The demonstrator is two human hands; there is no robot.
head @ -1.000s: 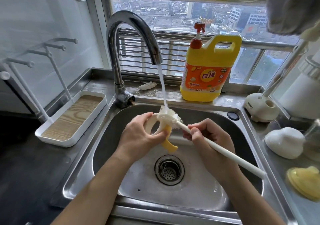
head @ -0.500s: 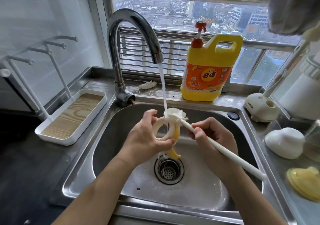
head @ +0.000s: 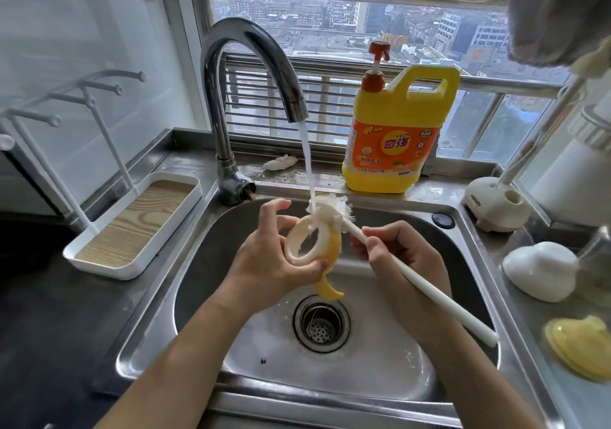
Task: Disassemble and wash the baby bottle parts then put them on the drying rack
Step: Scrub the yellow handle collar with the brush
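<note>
The left hand (head: 264,263) is over the middle of the sink (head: 211,250). Its fingers curl around a white ring (head: 325,241) from the baby bottle. The ring has a yellow handle that points down at the sink's drain (head: 322,327).

The right hand (head: 403,256), also over the sink, grips the long white stick of a brush (head: 439,299). The fuzzy end of the brush touches the top of the ring.

Water (head: 307,160) runs from the tap (head: 251,51) at the back of the sink onto the brush. A yellow soap bottle (head: 396,137) stands behind the sink. The white drying rack (head: 132,227) sits to the left of the sink.
</note>
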